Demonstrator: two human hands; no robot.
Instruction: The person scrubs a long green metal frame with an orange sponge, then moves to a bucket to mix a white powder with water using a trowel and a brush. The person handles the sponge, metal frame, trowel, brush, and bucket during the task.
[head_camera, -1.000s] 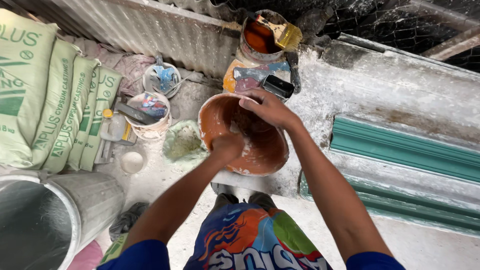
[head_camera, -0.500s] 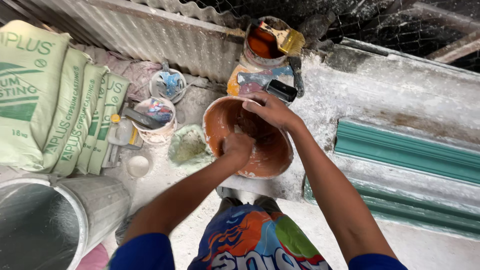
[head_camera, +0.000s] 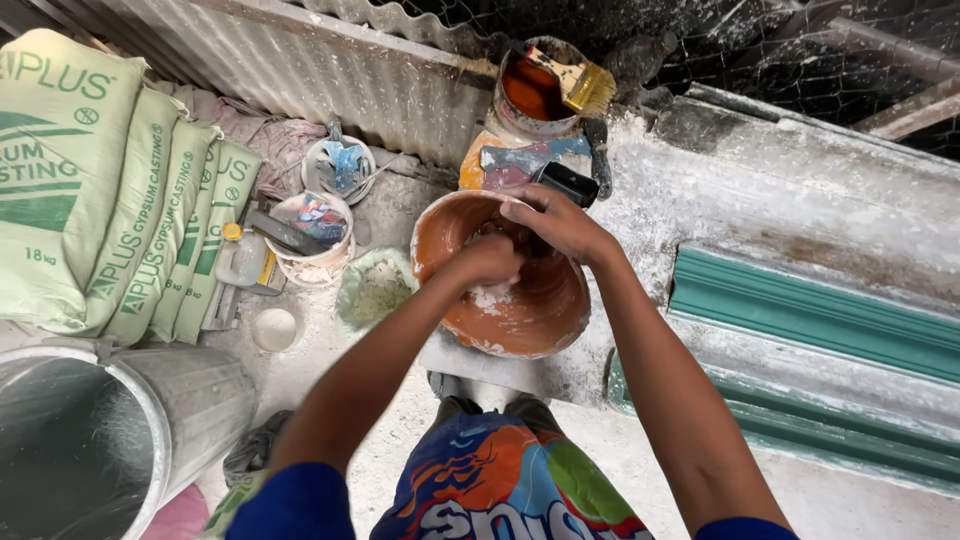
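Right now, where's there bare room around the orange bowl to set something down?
The white ledge right of the bowl, between the dark wall and the green moulding, lies bare. So does the floor strip between the bowl and the metal bin. Behind and left it is crowded: paint can, tubs, sacks. Both hands fill the bowl.

Pale green sacks, grey drum, brush on tin, green mouldings

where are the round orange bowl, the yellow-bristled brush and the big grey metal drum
round orange bowl (head_camera: 545, 320), head view, bare inner wall
yellow-bristled brush (head_camera: 588, 90), head view, bristles
big grey metal drum (head_camera: 205, 395), head view, outer side wall
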